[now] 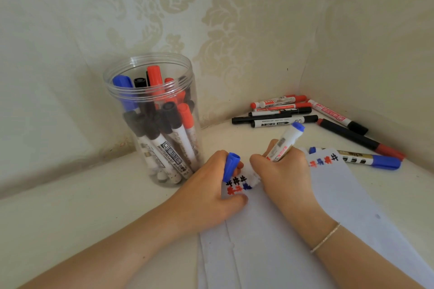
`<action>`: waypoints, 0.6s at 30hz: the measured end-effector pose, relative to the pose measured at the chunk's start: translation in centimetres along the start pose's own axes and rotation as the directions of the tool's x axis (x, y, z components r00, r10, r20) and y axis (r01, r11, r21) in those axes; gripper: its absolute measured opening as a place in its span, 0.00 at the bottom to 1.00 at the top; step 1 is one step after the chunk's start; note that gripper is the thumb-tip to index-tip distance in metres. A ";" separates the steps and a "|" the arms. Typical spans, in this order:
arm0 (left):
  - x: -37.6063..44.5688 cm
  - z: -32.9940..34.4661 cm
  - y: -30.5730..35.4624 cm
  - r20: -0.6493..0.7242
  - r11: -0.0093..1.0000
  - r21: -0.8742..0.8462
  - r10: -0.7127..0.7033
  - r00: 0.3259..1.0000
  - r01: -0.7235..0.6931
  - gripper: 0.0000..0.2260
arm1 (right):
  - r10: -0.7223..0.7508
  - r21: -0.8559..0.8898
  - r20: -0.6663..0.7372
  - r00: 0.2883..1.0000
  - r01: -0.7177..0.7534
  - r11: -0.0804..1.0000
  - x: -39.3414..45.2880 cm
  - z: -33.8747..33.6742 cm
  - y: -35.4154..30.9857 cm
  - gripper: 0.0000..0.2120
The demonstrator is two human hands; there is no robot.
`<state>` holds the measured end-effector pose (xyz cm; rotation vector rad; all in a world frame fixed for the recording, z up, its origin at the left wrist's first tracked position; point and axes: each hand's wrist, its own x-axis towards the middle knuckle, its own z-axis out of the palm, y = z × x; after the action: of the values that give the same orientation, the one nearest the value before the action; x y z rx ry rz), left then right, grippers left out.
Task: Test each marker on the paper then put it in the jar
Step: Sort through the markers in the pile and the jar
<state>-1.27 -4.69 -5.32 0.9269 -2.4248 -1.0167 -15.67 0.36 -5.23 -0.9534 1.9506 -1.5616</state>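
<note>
My right hand (283, 172) grips a blue whiteboard marker (287, 141), tip down on the white paper (328, 206) among black, red and blue test marks (237, 185). My left hand (211, 185) rests on the paper's left edge and holds the marker's blue cap (230, 166). A clear plastic jar (152, 110) stands upright to the left, holding several blue, black and red markers. The marker's tip is hidden behind my fingers.
Several loose red and black markers (279, 112) lie in the back corner by the wall. A black-and-red marker (359, 138) and a blue-capped one (368, 159) lie right of the paper. Patterned walls close in the surface at back and right.
</note>
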 end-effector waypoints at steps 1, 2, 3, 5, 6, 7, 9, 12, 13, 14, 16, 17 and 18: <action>0.0 0.0 0.0 -0.014 0.999 -0.035 0.002 1.000 -0.003 0.12 | 0.021 0.083 -0.012 1.000 -0.019 0.996 0.1 -0.2 0.0 0.13; -0.1 0.0 0.1 -0.028 0.997 -0.081 0.000 1.000 -0.002 0.08 | 0.039 0.177 -0.025 0.999 -0.034 0.984 0.1 -0.5 -0.1 0.13; -0.1 0.0 0.1 -0.042 0.993 -0.121 -0.003 0.999 -0.002 0.06 | 0.045 0.269 -0.036 0.998 -0.034 0.963 0.2 -0.7 -0.1 0.13; 0.0 0.1 0.1 -0.063 0.989 -0.151 0.000 0.998 -0.009 0.06 | 0.022 0.404 -0.039 0.999 -0.005 0.915 0.3 -1.1 -0.5 0.11; 0.0 0.1 0.1 -0.068 0.989 -0.149 0.003 0.998 -0.014 0.06 | 0.009 0.465 -0.021 1.000 0.001 0.885 0.3 -1.2 -0.7 0.09; 0.1 0.1 0.1 -0.074 0.990 -0.143 0.008 0.997 -0.018 0.06 | 0.007 0.535 0.008 1.000 -0.010 0.845 0.4 -1.3 -0.9 0.07; 0.2 0.2 -0.2 -0.085 0.991 -0.133 0.011 0.996 -0.022 0.05 | 0.028 0.669 0.089 0.996 -0.081 0.739 0.4 -1.4 -1.2 0.07; 0.3 0.4 -0.4 -0.097 0.994 -0.103 0.025 0.995 -0.035 0.03 | 0.015 0.692 0.135 0.991 -0.105 0.714 0.1 -1.5 -1.4 0.13; 0.4 0.4 -0.5 -0.103 0.996 -0.081 0.031 0.994 -0.040 0.03 | -0.002 0.683 0.131 0.991 -0.089 0.725 0.0 -1.4 -1.3 0.14; 0.4 0.5 -0.5 -0.113 0.997 -0.059 0.041 0.993 -0.048 0.03 | -0.012 0.679 0.126 0.992 -0.078 0.730 0.0 -1.3 -1.3 0.15; 0.5 0.6 -0.6 -0.127 0.997 -0.040 0.056 0.990 -0.062 0.03 | -0.020 0.660 0.118 0.993 -0.064 0.749 0.0 -1.3 -1.2 0.17; 0.5 0.6 -0.6 -0.128 0.997 -0.044 0.059 0.990 -0.065 0.03 | -0.023 0.639 0.119 0.993 -0.059 0.767 0.1 -1.2 -1.2 0.17; 0.6 0.6 -0.7 -0.127 0.997 -0.046 0.062 0.990 -0.069 0.04 | -0.027 0.614 0.121 0.992 -0.053 0.788 0.1 -1.2 -1.1 0.15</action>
<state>-1.68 -5.16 -6.16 0.8616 -2.2995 -0.9619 -16.35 0.93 -3.82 -0.7205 1.2071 -1.9006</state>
